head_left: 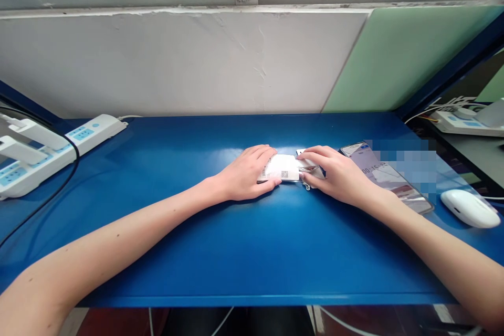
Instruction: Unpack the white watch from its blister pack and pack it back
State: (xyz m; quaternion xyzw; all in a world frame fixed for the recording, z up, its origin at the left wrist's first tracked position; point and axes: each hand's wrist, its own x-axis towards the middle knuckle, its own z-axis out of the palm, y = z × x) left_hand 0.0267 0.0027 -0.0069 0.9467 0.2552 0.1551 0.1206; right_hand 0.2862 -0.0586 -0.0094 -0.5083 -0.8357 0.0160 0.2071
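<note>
A small white packet (284,167) with a printed square code lies flat near the middle of the blue desk. My left hand (250,173) is closed over the packet's left end, thumb along the near edge and fingers along the far one. Just to the right, my right hand (334,170) grips a small grey-white item (313,168) with a dark slit; its kind is not clear, as my fingers cover much of it. A small shiny metal piece (306,186) shows below it. The packet and the item touch or nearly touch.
A phone (388,176) showing a timer lies beyond my right wrist, partly blurred out. A white computer mouse (470,209) is at the far right. On the left stands a white power strip (84,134) with plugs and a black cable (74,168). A wall backs the desk.
</note>
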